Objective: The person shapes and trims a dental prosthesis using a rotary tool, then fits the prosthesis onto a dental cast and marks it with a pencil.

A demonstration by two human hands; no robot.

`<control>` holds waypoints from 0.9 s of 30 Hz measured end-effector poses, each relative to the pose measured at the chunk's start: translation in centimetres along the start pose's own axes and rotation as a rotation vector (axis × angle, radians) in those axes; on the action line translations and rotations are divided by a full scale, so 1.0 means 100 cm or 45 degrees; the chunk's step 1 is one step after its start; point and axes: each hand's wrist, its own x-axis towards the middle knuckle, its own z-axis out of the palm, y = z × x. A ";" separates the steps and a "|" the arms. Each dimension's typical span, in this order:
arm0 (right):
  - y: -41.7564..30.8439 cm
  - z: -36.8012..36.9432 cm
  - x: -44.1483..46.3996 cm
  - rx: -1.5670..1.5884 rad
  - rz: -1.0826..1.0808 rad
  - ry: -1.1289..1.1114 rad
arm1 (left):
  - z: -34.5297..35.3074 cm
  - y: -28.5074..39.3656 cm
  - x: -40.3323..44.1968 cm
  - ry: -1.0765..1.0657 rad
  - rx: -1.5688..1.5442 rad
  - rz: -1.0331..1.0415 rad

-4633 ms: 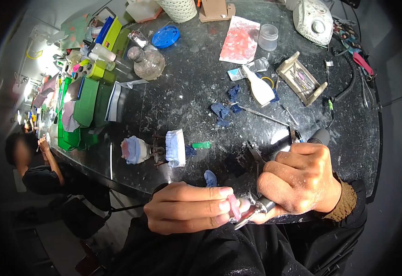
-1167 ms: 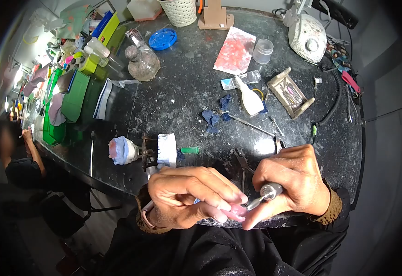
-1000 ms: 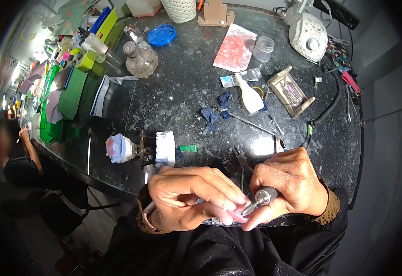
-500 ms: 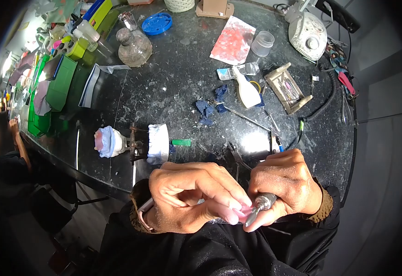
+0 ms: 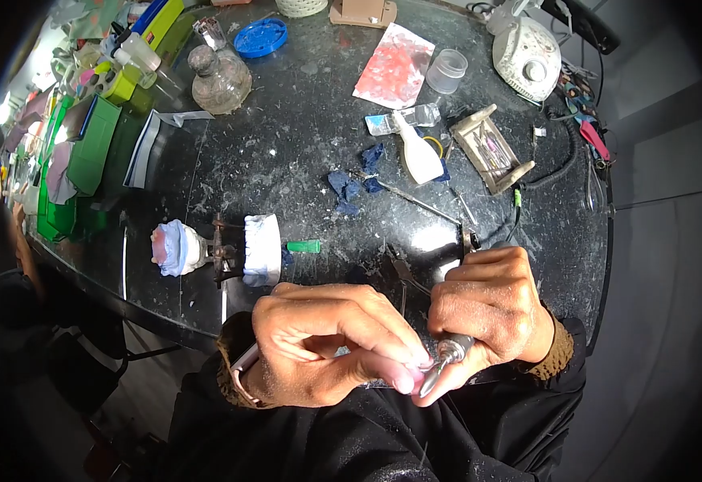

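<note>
My left hand (image 5: 331,341) is closed in a pinch around a small pink piece, probably a denture part (image 5: 420,377), mostly covered by the fingers. My right hand (image 5: 491,309) grips a metal rotary handpiece (image 5: 457,347). Its pointed grinding bur (image 5: 432,379) angles down and left, right by the pink piece; whether they touch I cannot tell. Fine white dust coats both hands. Beyond my left hand an articulator (image 5: 221,251) lies on its side, with a blue-and-white plaster cast bearing pink (image 5: 176,247) at one end and a white cast (image 5: 263,247) at the other.
The dark bench (image 5: 303,161) carries a green block (image 5: 304,246), blue scraps (image 5: 343,186), a white bottle (image 5: 420,157), a tool rack (image 5: 491,150) and a glass burner (image 5: 221,80). Green bins (image 5: 94,145) stand left. A cable (image 5: 516,205) runs near my right hand. Another person's arm (image 5: 26,249) shows far left.
The view has shifted slightly, so the bench things sit a little further left and up. Both hands keep their grips, with the bur still close to the pink piece.
</note>
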 end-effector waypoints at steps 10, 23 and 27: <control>-0.002 -0.002 0.000 -0.164 0.004 0.019 | 0.001 0.002 -0.001 0.038 0.007 -0.103; 0.000 0.002 0.000 0.113 0.040 0.062 | 0.005 -0.002 -0.001 0.061 -0.327 -0.177; 0.002 0.005 0.000 0.135 0.043 0.058 | 0.004 0.000 -0.002 0.055 -0.284 -0.186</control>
